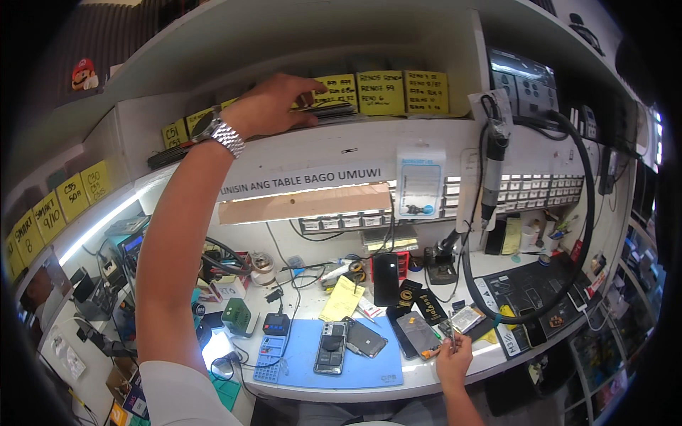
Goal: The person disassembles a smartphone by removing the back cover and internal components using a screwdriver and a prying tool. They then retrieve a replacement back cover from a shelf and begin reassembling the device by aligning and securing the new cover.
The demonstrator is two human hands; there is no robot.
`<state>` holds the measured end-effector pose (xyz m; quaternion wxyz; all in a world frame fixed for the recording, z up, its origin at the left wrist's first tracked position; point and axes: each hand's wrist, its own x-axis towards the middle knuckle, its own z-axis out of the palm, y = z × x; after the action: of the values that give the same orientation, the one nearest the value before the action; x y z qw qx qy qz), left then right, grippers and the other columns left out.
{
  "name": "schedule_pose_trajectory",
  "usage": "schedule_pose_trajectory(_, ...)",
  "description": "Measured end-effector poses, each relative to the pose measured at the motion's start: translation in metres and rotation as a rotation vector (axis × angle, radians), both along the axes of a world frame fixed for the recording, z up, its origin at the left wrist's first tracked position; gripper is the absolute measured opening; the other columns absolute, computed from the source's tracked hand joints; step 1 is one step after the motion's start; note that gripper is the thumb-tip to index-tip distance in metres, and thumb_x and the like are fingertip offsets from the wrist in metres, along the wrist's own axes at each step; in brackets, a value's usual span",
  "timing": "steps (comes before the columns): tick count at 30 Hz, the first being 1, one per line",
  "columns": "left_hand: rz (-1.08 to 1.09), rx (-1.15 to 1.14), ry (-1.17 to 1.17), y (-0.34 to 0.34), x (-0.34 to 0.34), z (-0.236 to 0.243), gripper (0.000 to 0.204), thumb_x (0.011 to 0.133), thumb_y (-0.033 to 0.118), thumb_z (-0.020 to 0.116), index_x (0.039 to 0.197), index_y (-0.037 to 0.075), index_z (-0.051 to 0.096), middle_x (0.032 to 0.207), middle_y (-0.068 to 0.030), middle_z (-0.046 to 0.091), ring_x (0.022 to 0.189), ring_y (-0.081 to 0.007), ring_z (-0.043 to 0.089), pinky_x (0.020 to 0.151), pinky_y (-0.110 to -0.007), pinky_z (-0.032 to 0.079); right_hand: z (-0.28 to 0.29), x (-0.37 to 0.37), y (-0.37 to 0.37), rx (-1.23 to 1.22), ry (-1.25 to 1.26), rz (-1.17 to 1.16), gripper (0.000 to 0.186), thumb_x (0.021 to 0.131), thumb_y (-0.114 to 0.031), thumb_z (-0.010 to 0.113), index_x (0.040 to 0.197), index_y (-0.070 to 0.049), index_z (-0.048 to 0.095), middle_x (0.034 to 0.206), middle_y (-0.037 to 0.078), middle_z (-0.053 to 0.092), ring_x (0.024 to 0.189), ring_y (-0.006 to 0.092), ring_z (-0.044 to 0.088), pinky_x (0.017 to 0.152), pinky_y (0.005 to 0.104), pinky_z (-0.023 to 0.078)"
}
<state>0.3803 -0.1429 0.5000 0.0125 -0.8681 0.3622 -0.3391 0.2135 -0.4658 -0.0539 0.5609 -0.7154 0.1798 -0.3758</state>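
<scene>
My left hand [277, 106], with a metal watch [217, 130] on its wrist, reaches up to the shelf. Its fingers are apart, over a pile of thin flat dark pieces [330, 111] in front of the yellow-labelled boxes [380, 94]; some fingertips are hidden. Low on the right, my right hand [455, 357] is closed on a slim metal tool, seemingly tweezers [450, 328], pointing up. Beside it lie an opened phone part [418, 332] and a silvery board [466, 319]. A phone with its back off [331, 349] rests on the blue mat [302, 373], next to a dark back panel [365, 338].
A hanging cable loop [590, 213] and a tool in plastic [492, 170] hang at right. Small drawers [540, 190] line the wall. On the bench are a black phone [386, 280], a yellow note [342, 298], a green box [240, 317] and a black mat [529, 291].
</scene>
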Motion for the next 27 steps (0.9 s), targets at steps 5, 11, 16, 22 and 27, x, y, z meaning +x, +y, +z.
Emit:
schedule_pose_trajectory(5, -0.068, 0.16, -0.181, -0.015, -0.003, -0.002, 0.035, 0.096, 0.012, 0.075, 0.131, 0.014, 0.07, 0.136, -0.0089, 0.069, 0.114, -0.0296, 0.071, 0.098, -0.043, 0.058, 0.014, -0.006, 0.004, -0.028, -0.005, 0.001, 0.021, 0.098, -0.002, 0.067, 0.114, 0.008, 0.058, 0.097, 0.014, 0.066, 0.077, 0.0167, 0.066, 0.067, 0.0319, 0.054)
schedule_pose_trajectory(11, -0.084, 0.338, -0.204, -0.006, 0.015, 0.006, 0.022, 0.098, 0.003, 0.062, 0.112, 0.013, 0.076, 0.137, -0.0072, 0.067, 0.114, -0.0329, 0.069, 0.096, -0.043, 0.058, 0.004, 0.0, 0.005, 0.052, -0.041, 0.05, 0.021, 0.1, -0.001, 0.065, 0.116, 0.008, 0.056, 0.099, 0.015, 0.066, 0.082, 0.0176, 0.067, 0.071, 0.0312, 0.055)
schedule_pose_trajectory(16, -0.059, 0.264, -0.167, -0.009, 0.01, 0.006, 0.015, 0.094, 0.008, 0.068, 0.106, 0.012, 0.077, 0.136, -0.0076, 0.067, 0.113, -0.0335, 0.069, 0.095, -0.043, 0.057, -0.004, 0.001, -0.001, 0.07, -0.032, 0.055, 0.021, 0.099, -0.001, 0.066, 0.116, 0.007, 0.057, 0.099, 0.015, 0.066, 0.081, 0.0177, 0.067, 0.071, 0.0309, 0.055)
schedule_pose_trajectory(22, -0.005, 0.327, -0.194, -0.006, 0.004, 0.013, 0.028, 0.088, 0.018, 0.079, 0.114, 0.009, 0.071, 0.124, -0.0124, 0.071, 0.105, -0.0366, 0.071, 0.088, -0.047, 0.057, 0.009, -0.005, 0.001, 0.035, 0.018, 0.027, 0.021, 0.099, -0.002, 0.066, 0.115, 0.007, 0.057, 0.096, 0.014, 0.066, 0.079, 0.0165, 0.066, 0.069, 0.0304, 0.054)
schedule_pose_trajectory(27, 0.092, 0.275, -0.122, -0.007, 0.017, 0.014, 0.049, 0.087, 0.017, 0.077, 0.131, 0.009, 0.055, 0.112, -0.0182, 0.073, 0.102, -0.0396, 0.071, 0.085, -0.051, 0.056, 0.008, -0.002, 0.006, 0.01, 0.018, 0.016, 0.02, 0.1, 0.0, 0.063, 0.117, 0.008, 0.057, 0.096, 0.013, 0.065, 0.078, 0.0166, 0.066, 0.068, 0.0304, 0.054)
